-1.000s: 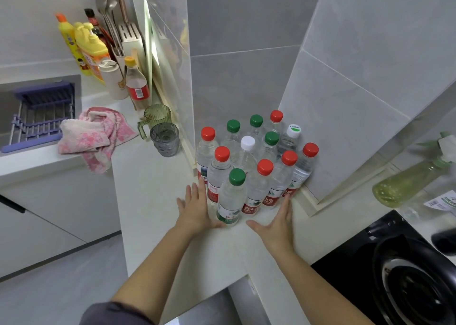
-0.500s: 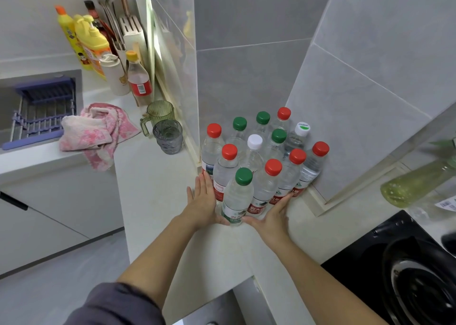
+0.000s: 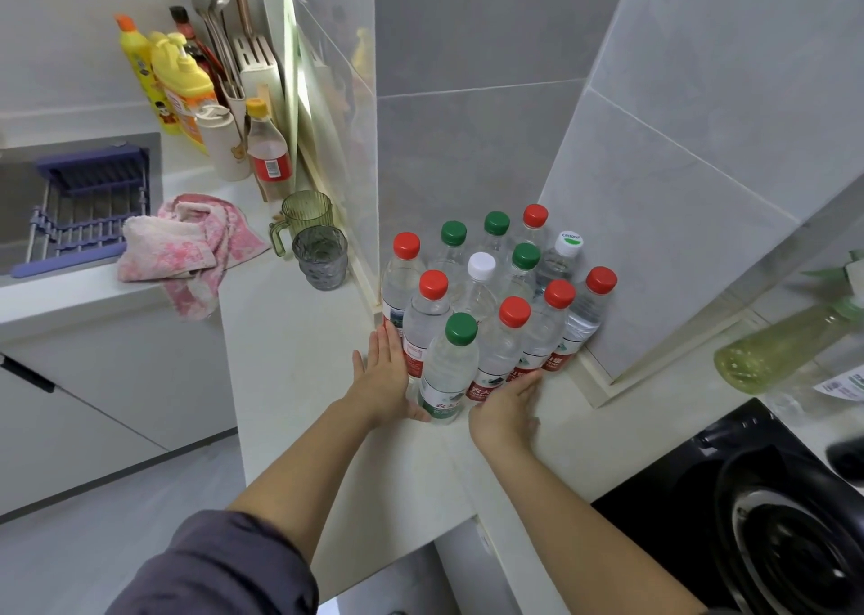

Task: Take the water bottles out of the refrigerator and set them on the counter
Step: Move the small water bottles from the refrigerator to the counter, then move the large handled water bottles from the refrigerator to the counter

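Several clear water bottles (image 3: 495, 357) with red, green and white caps stand packed together in the tiled corner of the white counter (image 3: 299, 371). My left hand (image 3: 385, 380) lies flat with straight fingers against the left side of the group, touching the front green-capped bottle (image 3: 446, 371) and a red-capped one behind it. My right hand (image 3: 507, 409) presses with straight fingers against the bases of the front right bottles. Neither hand grips a bottle. No refrigerator is in view.
A green mug (image 3: 304, 219) and a grey glass (image 3: 321, 257) stand left of the bottles, with a pink towel (image 3: 187, 245) beyond. Detergent bottles (image 3: 180, 86) and a utensil holder sit at the back left. A black stove (image 3: 766, 511) and a green spray bottle (image 3: 785, 343) are at right.
Both hands moved in from the open counter until they touch the bottle group from left and right. The bottles stand slightly tighter together.
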A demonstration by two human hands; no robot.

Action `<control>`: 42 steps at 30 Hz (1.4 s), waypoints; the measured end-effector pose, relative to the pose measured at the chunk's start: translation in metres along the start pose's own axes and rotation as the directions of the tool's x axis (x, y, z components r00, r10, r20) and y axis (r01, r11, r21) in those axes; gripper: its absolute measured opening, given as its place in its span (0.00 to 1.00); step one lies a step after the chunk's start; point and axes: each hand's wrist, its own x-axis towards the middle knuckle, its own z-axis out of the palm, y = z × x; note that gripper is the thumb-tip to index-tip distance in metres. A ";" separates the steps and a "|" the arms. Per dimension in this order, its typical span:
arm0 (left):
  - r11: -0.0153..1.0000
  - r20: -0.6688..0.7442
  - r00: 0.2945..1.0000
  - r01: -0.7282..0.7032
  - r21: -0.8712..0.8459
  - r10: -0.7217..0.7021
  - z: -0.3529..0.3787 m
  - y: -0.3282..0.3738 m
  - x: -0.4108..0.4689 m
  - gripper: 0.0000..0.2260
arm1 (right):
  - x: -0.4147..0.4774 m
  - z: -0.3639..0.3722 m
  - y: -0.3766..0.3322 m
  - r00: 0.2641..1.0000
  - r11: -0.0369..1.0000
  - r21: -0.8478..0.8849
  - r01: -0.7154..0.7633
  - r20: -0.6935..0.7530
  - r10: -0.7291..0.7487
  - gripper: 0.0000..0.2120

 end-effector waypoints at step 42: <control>0.925 -0.545 0.760 0.370 -0.085 -0.354 0.069 0.005 -0.340 0.52 | -0.193 -0.060 0.089 0.650 0.642 -0.158 0.750 0.361 -0.669 0.46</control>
